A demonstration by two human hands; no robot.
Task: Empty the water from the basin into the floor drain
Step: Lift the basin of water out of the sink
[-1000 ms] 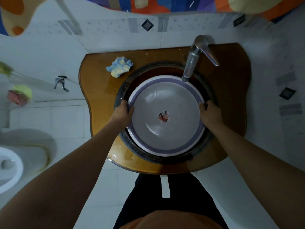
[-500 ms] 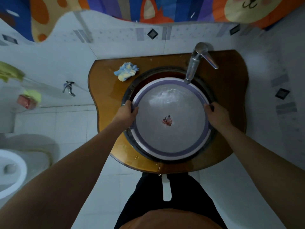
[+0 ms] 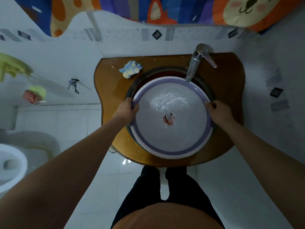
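A round basin [image 3: 173, 152] with a white rim, a purple band and a small red print on its bottom holds rippling water. It sits over the dark sink bowl in the brown counter [image 3: 112, 96], with its near edge out past the sink's front rim. My left hand [image 3: 126, 109] grips the basin's left rim. My right hand [image 3: 217, 111] grips its right rim. A small round floor drain [image 3: 112, 149] shows on the white tiles just under the counter's left front edge.
A chrome tap [image 3: 194, 63] overhangs the basin's far right rim. A blue and yellow sponge [image 3: 131, 71] lies on the counter at the back left. A white toilet [image 3: 11, 164] stands at the left. A wall valve [image 3: 73, 85] sticks out left of the counter.
The basin has come up and toward me, its near edge now past the sink's front rim. The water ripples more. Both hands keep their hold on the rim.
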